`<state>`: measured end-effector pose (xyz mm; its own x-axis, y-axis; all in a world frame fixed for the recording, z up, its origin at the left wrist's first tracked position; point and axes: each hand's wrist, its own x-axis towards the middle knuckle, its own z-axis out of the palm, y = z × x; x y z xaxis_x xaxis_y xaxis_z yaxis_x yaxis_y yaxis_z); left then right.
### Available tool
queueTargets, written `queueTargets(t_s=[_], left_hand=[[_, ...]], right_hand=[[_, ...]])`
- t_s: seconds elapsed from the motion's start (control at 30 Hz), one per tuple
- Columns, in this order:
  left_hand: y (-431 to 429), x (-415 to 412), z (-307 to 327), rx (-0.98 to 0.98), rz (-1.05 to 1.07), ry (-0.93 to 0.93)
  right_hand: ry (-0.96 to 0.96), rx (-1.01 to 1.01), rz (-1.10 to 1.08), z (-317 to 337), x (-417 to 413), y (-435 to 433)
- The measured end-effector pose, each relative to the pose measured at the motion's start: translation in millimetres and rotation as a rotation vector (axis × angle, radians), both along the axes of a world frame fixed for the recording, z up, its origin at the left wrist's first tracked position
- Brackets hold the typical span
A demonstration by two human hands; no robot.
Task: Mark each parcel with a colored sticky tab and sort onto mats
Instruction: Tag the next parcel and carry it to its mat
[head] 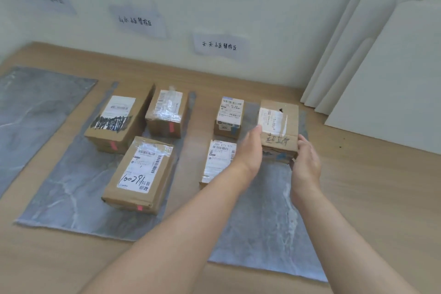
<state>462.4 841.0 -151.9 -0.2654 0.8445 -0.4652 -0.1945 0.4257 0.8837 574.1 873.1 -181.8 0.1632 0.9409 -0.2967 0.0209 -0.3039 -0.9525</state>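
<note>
A cardboard parcel [279, 122] with handwriting and a blue mark on its front sits at the far right of the right grey mat [262, 234]. My left hand [248, 150] lies flat against its left side, fingers straight. My right hand [305, 160] touches its right front corner, fingers extended. Two more parcels share this mat: a small one [229, 114] with a blue tab and another [218, 162] partly hidden by my left forearm. The middle mat [59, 198] holds three parcels with pink tabs: a long one [117, 122], a taped one [167, 114] and a near one [140, 174].
A third grey mat [35, 102] lies at the far left with nothing on it. Handwritten paper signs [219, 46] hang on the wall above the mats. White boards [381, 67] lean against the wall at the right. The floor [381, 186] is wooden.
</note>
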Motion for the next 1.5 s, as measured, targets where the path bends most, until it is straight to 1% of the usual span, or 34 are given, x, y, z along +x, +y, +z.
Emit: queueTargets(t_s=[0.07, 0.17, 0.27, 0.37, 0.47, 0.53, 0.63, 0.7, 0.8, 0.97, 1.13, 1.3, 1.5], left_hand=[[26, -10, -14, -0.015, 0.045, -0.004], [54, -25, -32, -0.02, 0.024, -0.065], [75, -32, -54, -0.023, 0.023, -0.086], [79, -34, -68, -0.027, 0.037, -0.118], [80, -39, -73, 0.006, 0.094, -0.225], [75, -41, -63, 0.034, 0.115, -0.293], [54, -46, -34, 0.036, 0.099, -0.303], [36, -49, -12, 0.035, 0.08, -0.289], [0, -52, 18, 0.052, 0.044, -0.2], [-72, -53, 62, 0.121, 0.05, -0.012], [-150, -48, 102, 0.178, 0.051, 0.099], [-235, -47, 140, 0.206, 0.103, 0.118], [-332, -62, 167, 0.203, 0.109, 0.107]], right_hand=[[0.004, -0.009, 0.006, -15, -11, 29], [0.032, -0.037, -0.005, -41, -23, 61], [0.066, -0.037, -0.051, -64, -30, 78], [0.104, -0.027, -0.055, -77, -34, 82], [0.092, -0.025, -0.058, -82, -32, 78], [0.089, -0.048, -0.089, -75, -26, 69], [0.099, -0.054, -0.121, -53, -19, 50], [0.111, -0.049, -0.098, -32, -17, 32], [0.135, -0.042, -0.057, 3, -18, 1], [0.177, 0.002, 0.019, 68, -20, -64], [0.189, 0.038, 0.062, 119, -14, -135], [0.214, 0.061, 0.077, 162, -11, -211], [0.319, 0.031, 0.077, 208, -22, -306]])
